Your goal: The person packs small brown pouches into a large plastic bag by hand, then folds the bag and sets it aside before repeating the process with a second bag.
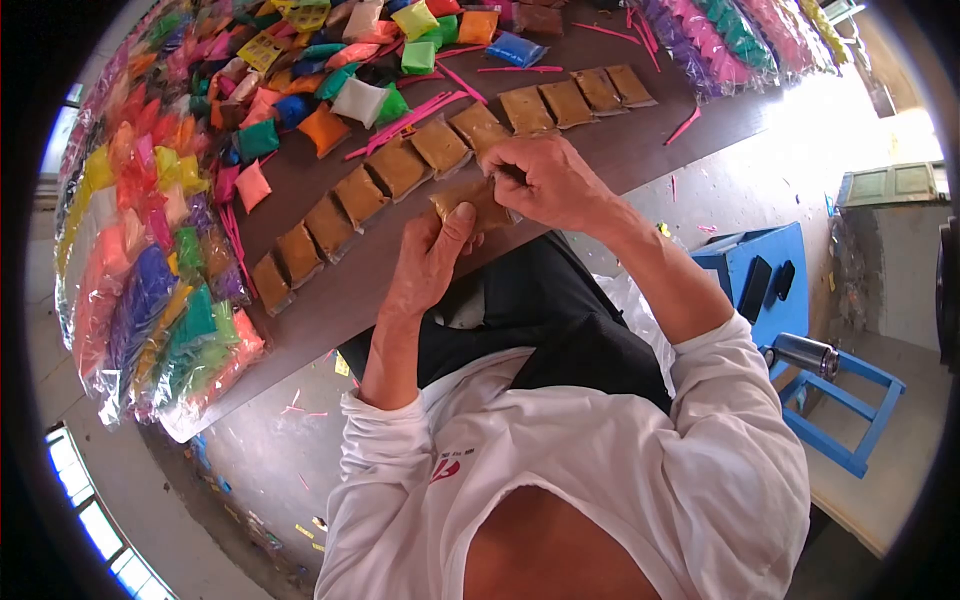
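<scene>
Packet of brown filling, held just above the near edge of a dark table, in front of the person's lap. It looks light, soft and doughy, likely to dent under a firm thumb rather than crack. The clear wrap could be a little slippery, so the flat sides near an edge seem the best place to hold it, with light, even pressure (a hard squeeze might strain the seams).

The left hand pinches the packet's near left part, thumb laid on top. The right hand is curled closed at its far right edge; whether those fingers grip the wrap is hidden.

The packet is small, flat and roughly rectangular, caramel brown, with a faint shine from the plastic. Similar brown packets lie in a slanting row on the table beyond it, near a heap of colourful packets and some thin pink strips.
</scene>
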Available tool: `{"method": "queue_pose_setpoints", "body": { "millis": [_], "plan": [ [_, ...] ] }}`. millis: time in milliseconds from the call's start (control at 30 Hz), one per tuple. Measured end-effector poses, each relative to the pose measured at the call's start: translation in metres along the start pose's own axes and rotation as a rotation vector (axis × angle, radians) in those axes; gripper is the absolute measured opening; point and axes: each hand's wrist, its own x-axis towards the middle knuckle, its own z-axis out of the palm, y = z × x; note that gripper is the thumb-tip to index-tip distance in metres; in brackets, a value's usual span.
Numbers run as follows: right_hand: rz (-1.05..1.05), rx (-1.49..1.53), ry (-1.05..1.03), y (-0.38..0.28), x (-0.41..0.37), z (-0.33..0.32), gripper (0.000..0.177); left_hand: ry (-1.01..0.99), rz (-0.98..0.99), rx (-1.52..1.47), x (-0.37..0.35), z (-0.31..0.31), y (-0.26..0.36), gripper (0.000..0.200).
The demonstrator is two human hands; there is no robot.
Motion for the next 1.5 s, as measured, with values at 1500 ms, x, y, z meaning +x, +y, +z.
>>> {"method": "queue_pose_setpoints", "body": {
  "millis": [1500],
  "plan": [
    [0.174, 0.191, -0.024, 0.002, -0.008, -0.005, 0.013, -0.012, 0.000, -0.014, -0.002, 0.001, 0.000, 0.046]
  ]
}}
